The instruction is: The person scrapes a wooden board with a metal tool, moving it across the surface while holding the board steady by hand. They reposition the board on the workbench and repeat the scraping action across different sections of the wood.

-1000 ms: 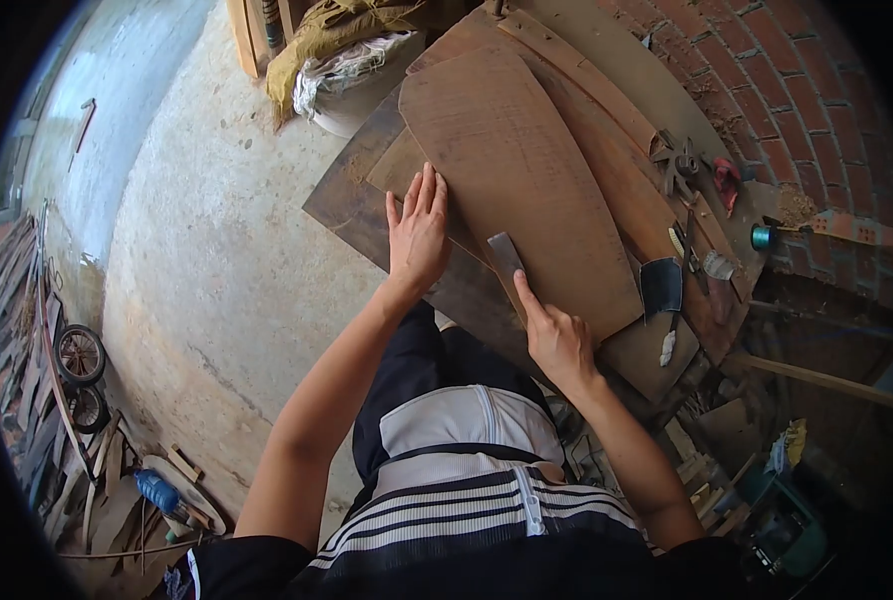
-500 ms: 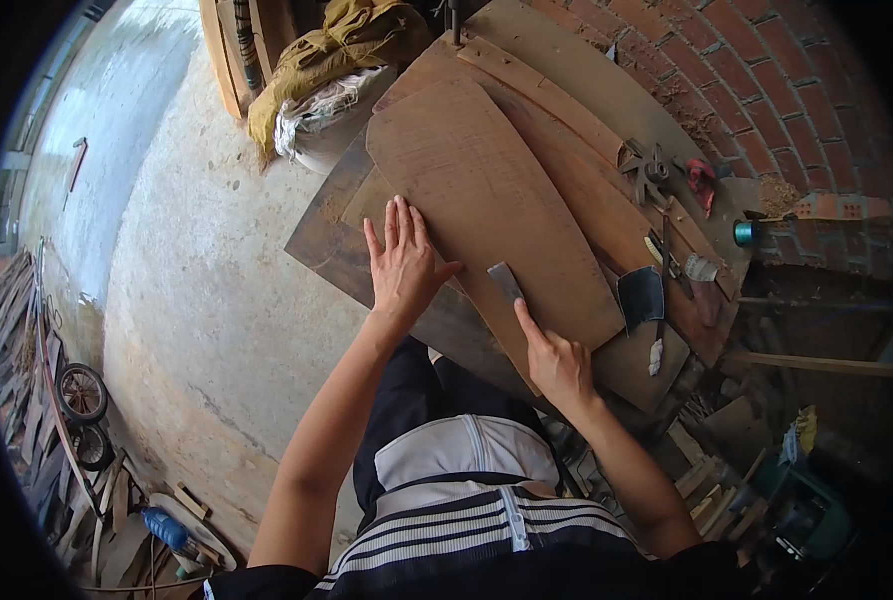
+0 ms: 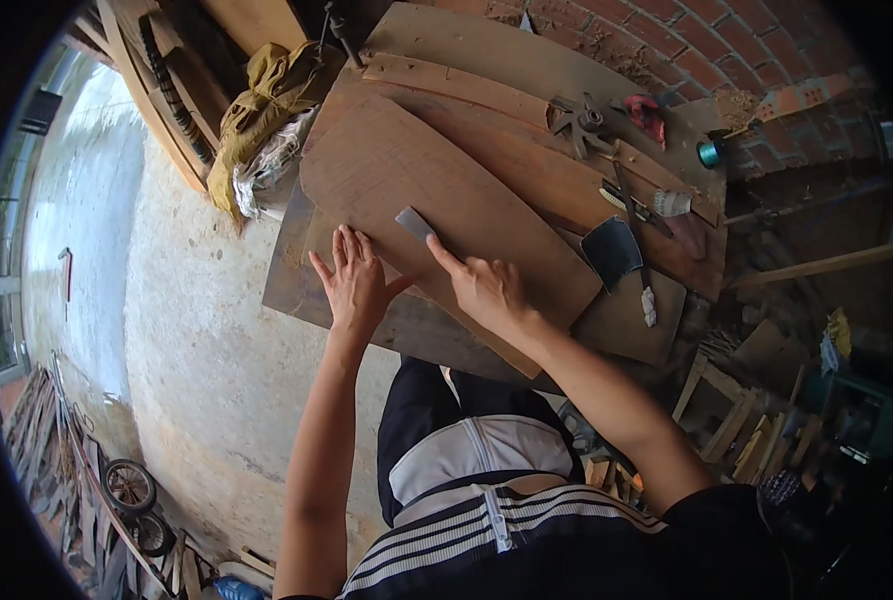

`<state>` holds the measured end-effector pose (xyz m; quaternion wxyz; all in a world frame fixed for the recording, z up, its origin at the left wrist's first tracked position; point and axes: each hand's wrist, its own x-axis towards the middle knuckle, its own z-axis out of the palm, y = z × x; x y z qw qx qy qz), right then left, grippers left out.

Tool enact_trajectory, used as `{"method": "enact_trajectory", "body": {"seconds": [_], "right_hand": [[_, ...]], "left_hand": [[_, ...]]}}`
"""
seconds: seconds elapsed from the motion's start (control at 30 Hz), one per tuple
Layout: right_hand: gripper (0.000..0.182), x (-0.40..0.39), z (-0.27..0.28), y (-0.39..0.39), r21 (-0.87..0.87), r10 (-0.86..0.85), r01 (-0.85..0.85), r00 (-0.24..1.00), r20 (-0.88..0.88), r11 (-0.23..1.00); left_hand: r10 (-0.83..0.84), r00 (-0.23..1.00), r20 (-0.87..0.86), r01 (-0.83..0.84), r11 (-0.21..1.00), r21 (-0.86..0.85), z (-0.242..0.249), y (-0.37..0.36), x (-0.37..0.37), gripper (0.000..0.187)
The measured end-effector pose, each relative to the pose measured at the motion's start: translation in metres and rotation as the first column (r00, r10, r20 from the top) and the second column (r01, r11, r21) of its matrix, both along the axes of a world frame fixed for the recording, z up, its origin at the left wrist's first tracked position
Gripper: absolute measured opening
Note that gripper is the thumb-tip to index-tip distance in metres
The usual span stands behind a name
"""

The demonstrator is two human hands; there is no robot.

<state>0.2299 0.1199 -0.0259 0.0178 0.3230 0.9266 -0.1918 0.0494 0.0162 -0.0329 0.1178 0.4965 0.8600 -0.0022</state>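
Observation:
A large brown board [image 3: 446,190] with a curved far edge lies on the workbench [image 3: 291,265]. My left hand [image 3: 354,290] rests at the board's near left edge, fingers spread and holding nothing. Over the middle of the board, my right hand [image 3: 486,290] grips a flat grey blade-like tool [image 3: 415,223], with the index finger stretched along it. The tool's far end points up and left, and its rear part is hidden in the hand.
To the right on the bench lie a dark curved sheet [image 3: 611,252], a metal clamp-like part [image 3: 586,120], a red cloth [image 3: 646,117] and a brush [image 3: 671,204]. A teal spool [image 3: 708,154] sits near the brick wall [image 3: 736,60]. Sacks [image 3: 256,120] stand at the left.
My right hand has moved up and left over the board with the tool, closer to my left hand. The whole view has turned and shifted.

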Motion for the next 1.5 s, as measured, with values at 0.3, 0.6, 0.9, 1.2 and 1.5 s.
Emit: {"method": "enact_trajectory", "body": {"seconds": [0.3,0.6,0.9,1.2,1.5], "right_hand": [[0.069,0.152,0.03,-0.036,-0.011,0.021,-0.021,1.0,0.022,1.0],[0.066,0.038,0.004,0.007,0.014,-0.046,0.047,0.998,-0.035,0.999],[0.067,0.198,0.043,-0.03,-0.027,-0.154,0.159,0.977,0.145,0.987],[0.059,0.061,-0.003,0.013,-0.009,-0.159,0.159,0.982,-0.104,0.987],[0.068,0.243,0.026,-0.034,0.104,-0.192,0.182,0.976,0.098,0.978]], "left_hand": [[0.025,0.998,0.05,-0.027,0.999,0.036,-0.007,-0.001,0.003,0.112],[-0.022,0.999,0.029,0.023,0.998,-0.055,0.0,-0.002,0.0,0.114],[0.077,0.997,0.014,-0.076,0.997,-0.03,-0.007,0.004,0.017,0.126],[0.039,0.999,0.016,-0.039,0.999,-0.018,-0.005,0.0,0.026,0.128],[-0.037,0.999,-0.036,0.036,0.999,-0.024,-0.009,-0.012,0.076,0.118]]}}
